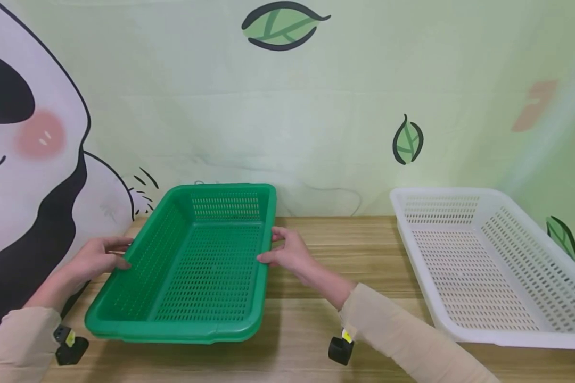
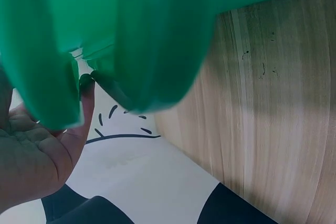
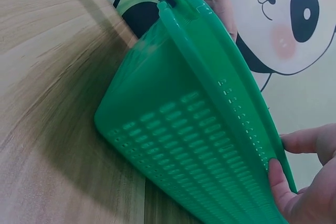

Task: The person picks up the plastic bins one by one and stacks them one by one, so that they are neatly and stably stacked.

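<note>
- Head view: a green basket (image 1: 191, 266) sits on the wooden counter (image 1: 345, 250), left of centre, its near end close to the counter's front edge and its far end toward the panda backdrop (image 1: 33, 159)
- The left hand (image 1: 98, 259) grips the basket's left long rim, fingers (image 1: 120, 244) curled over the edge; the right hand (image 1: 291, 252) holds the right long rim about midway, thumb inside and fingers on the outer side
- A white basket (image 1: 489, 260) stands well apart to the right on the same counter, angled, with nothing visible in it
- Beige sleeves cover both forearms, each with a small black wrist device below it
- Left wrist view: the basket's green wall (image 2: 131, 30) fills the top, blurred; the palm (image 2: 31, 156) lies against it, with the thumb tip pressed to the plastic
- Right wrist view: the perforated green side (image 3: 194, 140) appears tilted over the counter (image 3: 47, 77); a thumb (image 3: 278, 182) rests on the slotted wall and one finger (image 3: 307, 140) lies beyond the rim, so the hand clasps that edge
</note>
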Available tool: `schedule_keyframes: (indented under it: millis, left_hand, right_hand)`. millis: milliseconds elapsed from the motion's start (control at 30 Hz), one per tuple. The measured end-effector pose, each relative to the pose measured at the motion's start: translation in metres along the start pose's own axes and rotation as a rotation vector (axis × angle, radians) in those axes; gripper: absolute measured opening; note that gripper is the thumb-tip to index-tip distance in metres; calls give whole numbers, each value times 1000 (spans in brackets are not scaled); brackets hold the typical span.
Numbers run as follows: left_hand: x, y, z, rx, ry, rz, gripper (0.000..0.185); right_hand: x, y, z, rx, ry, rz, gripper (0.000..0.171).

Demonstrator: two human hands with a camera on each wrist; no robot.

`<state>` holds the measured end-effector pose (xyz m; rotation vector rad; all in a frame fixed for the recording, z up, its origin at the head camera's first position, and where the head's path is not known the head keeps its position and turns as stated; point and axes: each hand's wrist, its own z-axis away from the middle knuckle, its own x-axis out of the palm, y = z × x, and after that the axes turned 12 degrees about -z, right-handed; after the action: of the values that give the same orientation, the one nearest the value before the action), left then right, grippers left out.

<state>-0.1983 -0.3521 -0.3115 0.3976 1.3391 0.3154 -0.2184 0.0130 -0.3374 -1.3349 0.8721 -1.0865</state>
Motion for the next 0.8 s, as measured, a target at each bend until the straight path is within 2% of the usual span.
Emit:
schedule_keyframes:
  millis: [267,533,800]
  left_hand:
    - [1,2,1,8,3,-12,61]
    - [-1,1,2,-19,-14,-11,65]
    - [0,-2,0,-5,-45,9,68]
  right_hand:
    - [1,1,1,-16,-2,28,71]
    - [-1,-2,5,-137,80,290,76]
    - [2,2,7,-115,40,268,78]
